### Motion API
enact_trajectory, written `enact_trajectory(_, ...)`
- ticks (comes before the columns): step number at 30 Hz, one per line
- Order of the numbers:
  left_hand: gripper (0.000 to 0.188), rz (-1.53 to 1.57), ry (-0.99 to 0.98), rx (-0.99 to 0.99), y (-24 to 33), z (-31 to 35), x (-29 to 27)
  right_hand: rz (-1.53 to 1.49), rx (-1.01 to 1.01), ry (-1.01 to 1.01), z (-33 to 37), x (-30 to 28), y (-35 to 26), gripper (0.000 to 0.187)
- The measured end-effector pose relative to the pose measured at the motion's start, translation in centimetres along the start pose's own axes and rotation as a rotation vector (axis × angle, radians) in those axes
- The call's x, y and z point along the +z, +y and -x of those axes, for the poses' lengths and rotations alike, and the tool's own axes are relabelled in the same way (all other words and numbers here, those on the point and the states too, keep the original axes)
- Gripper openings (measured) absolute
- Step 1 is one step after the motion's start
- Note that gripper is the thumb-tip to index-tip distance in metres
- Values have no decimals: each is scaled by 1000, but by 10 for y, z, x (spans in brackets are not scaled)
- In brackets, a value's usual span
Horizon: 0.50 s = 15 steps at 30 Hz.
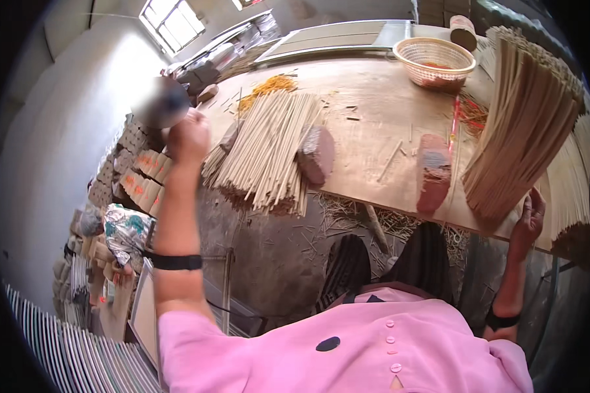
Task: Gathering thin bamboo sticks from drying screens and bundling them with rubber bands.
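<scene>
My left hand (189, 135) is raised at the far left end of the table. Its fingers are curled closed, and whatever they hold is hidden beside a blurred dark shape (170, 101). My right hand (530, 216) is at the near table edge, fingers extended against the lower end of a tall bundle of thin wooden sticks (528, 124). A looser pile of pale sticks (265, 150) lies fanned out at the left, ends overhanging the near edge. A reddish-brown block (316, 156) stands against its right side. Another worn brick-like block (433, 173) lies left of the tall bundle.
A woven plastic basket (434, 64) and a round can (463, 33) stand at the back right. Yellow sticks (269, 90) lie behind the left pile. Stick scraps litter the floor (269, 249). Another person in a patterned top (128, 232) is at the left, near stacked bundles (141, 190).
</scene>
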State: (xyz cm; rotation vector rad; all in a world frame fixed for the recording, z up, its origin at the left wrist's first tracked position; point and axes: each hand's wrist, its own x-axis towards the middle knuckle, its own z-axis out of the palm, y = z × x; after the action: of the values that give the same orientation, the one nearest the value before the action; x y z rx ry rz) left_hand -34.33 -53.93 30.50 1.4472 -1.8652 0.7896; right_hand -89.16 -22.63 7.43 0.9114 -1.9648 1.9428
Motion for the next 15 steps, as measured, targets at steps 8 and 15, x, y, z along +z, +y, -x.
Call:
enact_trajectory(8,19,49,-491,0,47,57,-19,-64,0,-88,8,-1,-26,30)
enact_trajectory(15,85,1714,-431,294,289,178,-108,-139,125,-1,-7,14,-32,61)
